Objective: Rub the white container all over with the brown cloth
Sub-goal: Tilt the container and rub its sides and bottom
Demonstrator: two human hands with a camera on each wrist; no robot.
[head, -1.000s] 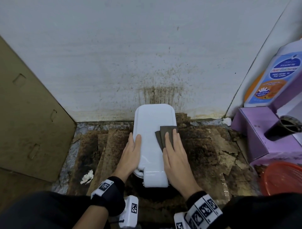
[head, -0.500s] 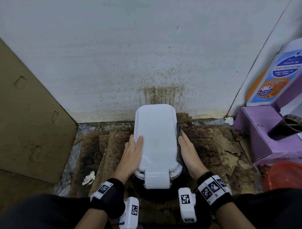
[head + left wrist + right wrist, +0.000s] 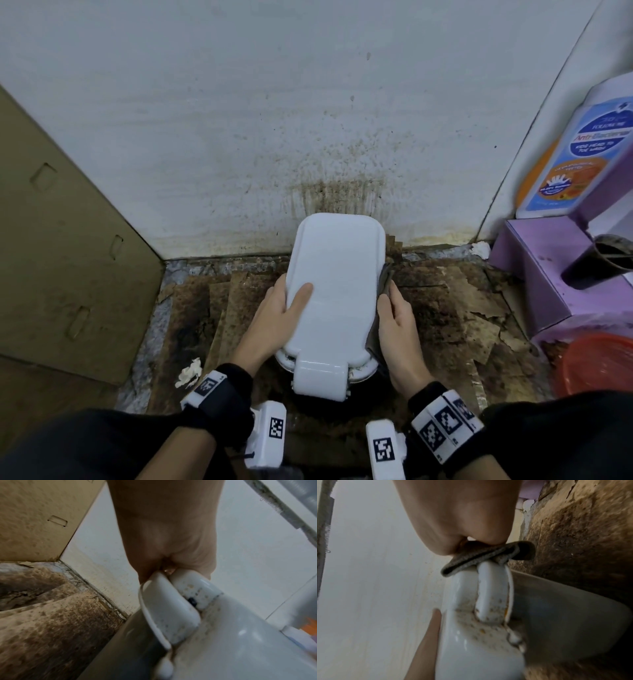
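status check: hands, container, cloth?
Left hand steadies white plastic container. Right hand presses folded brown cloth against its right side. Nothing blocking.

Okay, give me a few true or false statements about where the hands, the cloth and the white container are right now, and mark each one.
1. The brown cloth lies flat on top of the lid. False: it is pressed against the right side of the white container.
2. The left hand holds the container's left edge, thumb resting on the lid. True.
3. The right hand is lifted clear of the container. False: it presses the cloth against the container's side.
4. The container stands close to a stained white wall. True.
5. A purple box sits to the left of the container. False: it is on the right; a brown cardboard panel is on the left.
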